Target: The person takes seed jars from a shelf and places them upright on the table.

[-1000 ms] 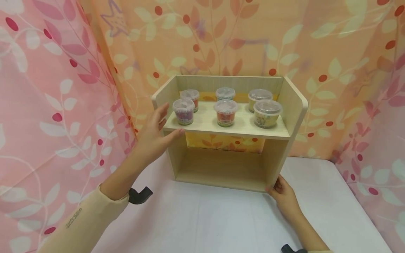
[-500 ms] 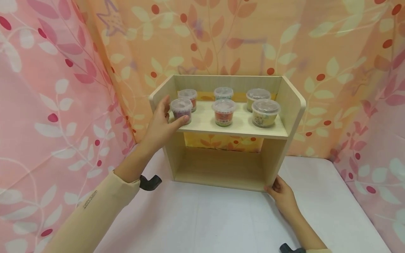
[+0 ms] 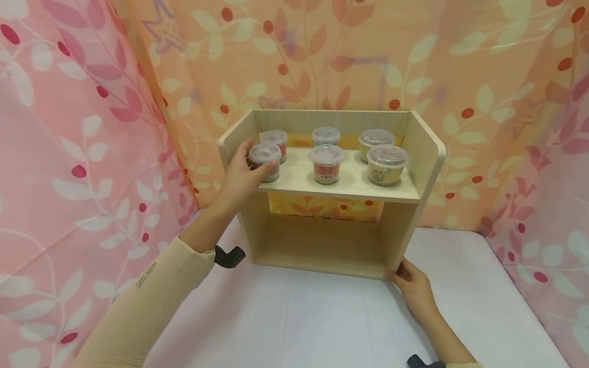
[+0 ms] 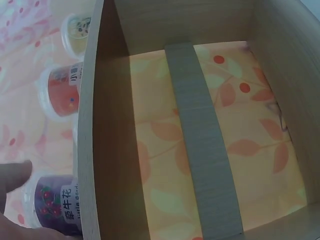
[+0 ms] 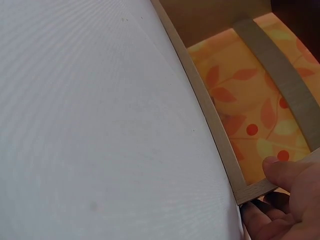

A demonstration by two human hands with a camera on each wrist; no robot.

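A small clear-lidded tub with a purple label (image 3: 269, 177) stands at the front left of the upper board of a pale wooden shelf (image 3: 342, 190). My left hand (image 3: 241, 176) is curled round this tub from the left, thumb at its front; the far fingers are partly hidden. In the left wrist view the purple tub (image 4: 52, 202) sits between the thumb and the rest of the hand. Low on the right, my right hand (image 3: 414, 289) grips the shelf's side panel by its bottom front corner. The right wrist view has the thumb (image 5: 280, 170) on the panel's inner side and fingers outside.
Beside the purple tub stands an orange-red tub (image 3: 326, 168), then a wider yellowish tub (image 3: 385, 173). Three more tubs are behind, including a blue one (image 3: 325, 136). The shelf rests on a white-covered table (image 3: 294, 317) before patterned curtains (image 3: 294, 56).
My left hand has moved right from beside the shelf's left panel and closed round the purple tub. The right hand keeps its hold on the shelf corner.
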